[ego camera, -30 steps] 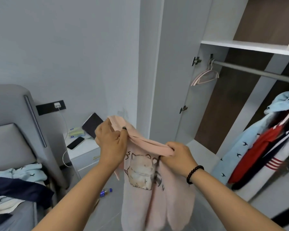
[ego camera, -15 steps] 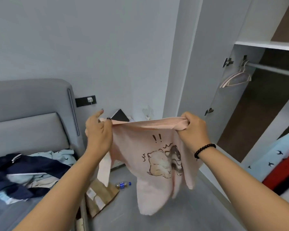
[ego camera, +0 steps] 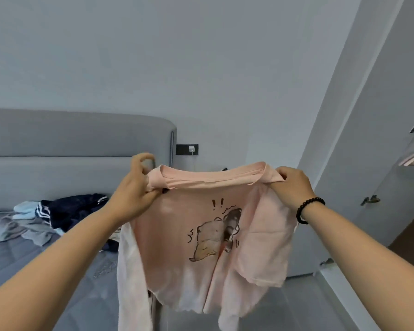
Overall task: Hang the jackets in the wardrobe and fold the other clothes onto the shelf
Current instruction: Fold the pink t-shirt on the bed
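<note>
We are pinching the pink top (ego camera: pixel 208 237) by its upper edge, left hand (ego camera: pixel 135 189) and right hand (ego camera: pixel 290 187) apart, so it is hanging flat above the bed (ego camera: pixel 58 259), probably for folding.

A grey headboard (ego camera: pixel 81 139) stands beside a wall socket (ego camera: pixel 187 149).

Both arms reach forward; left hand (ego camera: pixel 135 188) and right hand (ego camera: pixel 290 185) each grip cloth, raised level.
</note>
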`<state>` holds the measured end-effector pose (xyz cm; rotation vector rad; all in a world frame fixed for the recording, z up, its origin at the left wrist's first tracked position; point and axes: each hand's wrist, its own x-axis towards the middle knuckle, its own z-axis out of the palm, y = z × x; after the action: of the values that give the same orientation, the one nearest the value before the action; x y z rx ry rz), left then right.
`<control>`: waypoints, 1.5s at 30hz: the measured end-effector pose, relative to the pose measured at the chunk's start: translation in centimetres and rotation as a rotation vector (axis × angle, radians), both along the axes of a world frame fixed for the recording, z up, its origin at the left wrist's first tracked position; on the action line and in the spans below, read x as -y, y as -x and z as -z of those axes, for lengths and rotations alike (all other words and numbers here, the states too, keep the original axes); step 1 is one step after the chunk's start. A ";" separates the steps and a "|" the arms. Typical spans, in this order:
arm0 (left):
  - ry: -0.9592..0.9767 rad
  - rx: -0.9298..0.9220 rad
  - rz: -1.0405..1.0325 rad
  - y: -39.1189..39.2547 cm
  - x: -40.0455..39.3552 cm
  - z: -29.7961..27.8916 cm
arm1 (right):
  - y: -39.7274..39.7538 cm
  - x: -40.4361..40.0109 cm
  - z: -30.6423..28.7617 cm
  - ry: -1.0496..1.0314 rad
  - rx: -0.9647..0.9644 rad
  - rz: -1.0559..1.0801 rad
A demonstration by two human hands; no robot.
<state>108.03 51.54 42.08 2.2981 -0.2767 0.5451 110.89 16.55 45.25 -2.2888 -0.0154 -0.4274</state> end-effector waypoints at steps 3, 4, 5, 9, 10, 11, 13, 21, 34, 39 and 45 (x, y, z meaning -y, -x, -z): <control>-0.001 -0.074 -0.154 1.6 -2.9 -0.7 | 0.1 -2.2 -0.6 0.010 -0.017 -0.102; -0.044 -0.120 -0.196 2.3 -4.0 -1.0 | 0.2 -3.1 -0.9 0.025 -0.017 -0.141; -0.085 -0.168 -0.224 3.1 -5.2 -1.3 | 0.4 -4.0 -1.2 0.044 -0.012 -0.175; -0.111 -0.290 -0.347 6.6 -10.3 -3.9 | 1.0 -7.5 -3.4 0.085 0.067 -0.287; -0.110 -0.269 -0.421 7.5 -11.3 -4.5 | 1.2 -8.1 -4.0 0.081 0.089 -0.306; -0.107 -0.229 -0.508 8.5 -12.1 -5.2 | 1.5 -8.7 -4.6 0.076 0.097 -0.327; -0.061 -0.130 -0.645 10.6 -13.3 -6.3 | 2.0 -9.8 -5.7 0.074 0.070 -0.401; 0.140 0.285 -0.770 17.6 -15.1 -11.0 | 5.5 -13.0 -10.9 0.113 -0.079 -0.730; 0.009 0.640 -0.784 20.9 -17.8 -11.0 | 9.4 -18.2 -7.9 -0.226 0.176 -0.783; 0.008 0.633 -0.800 17.6 -20.0 -8.0 | 8.8 -22.2 -2.4 -0.253 0.195 -0.826; -0.034 0.718 -0.802 13.4 -23.0 -2.8 | 6.3 -25.2 4.9 -0.231 0.277 -0.829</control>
<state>94.63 74.50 44.90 2.0955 0.3350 1.7723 104.55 41.75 40.37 -1.7795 -0.9601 -0.2745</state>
